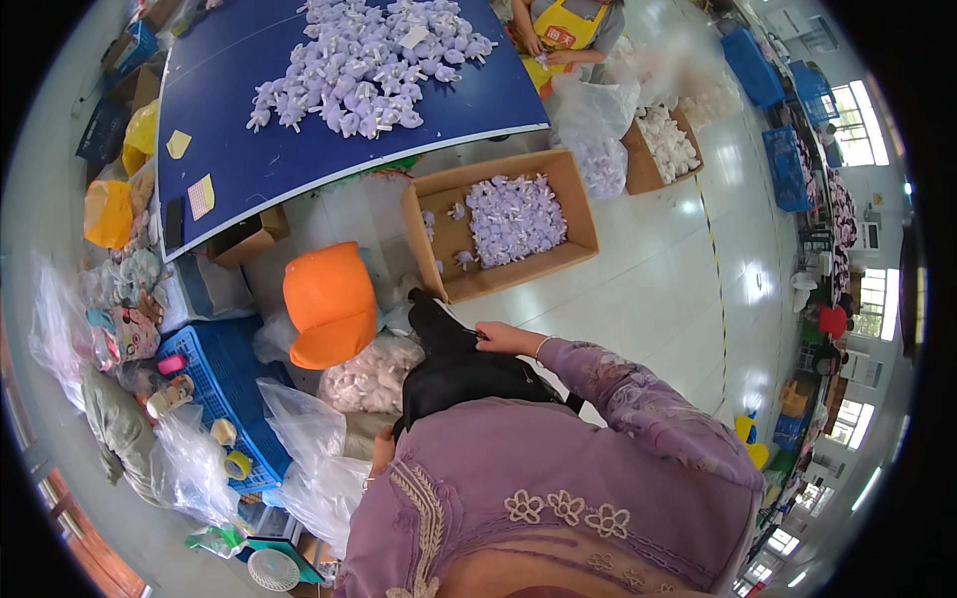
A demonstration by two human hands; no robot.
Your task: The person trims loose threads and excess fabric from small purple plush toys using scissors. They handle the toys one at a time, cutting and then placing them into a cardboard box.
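My right hand is in front of my waist, over the black cloth I wear. Its fingers are bent together around something small and dark that I cannot make out. Low beside my left hip, my left hand shows only in part, and its fingers are hidden. Ahead of me a large open cardboard box stands on the floor. It holds many small lilac plush pieces, heaped mostly toward its right side. More lilac plush pieces lie piled on the blue table.
An orange chair stands left of the box, with a bag of pale pieces close by. Further left is a blue crate with tape rolls. Across the table's corner a person in a yellow apron works near another box.
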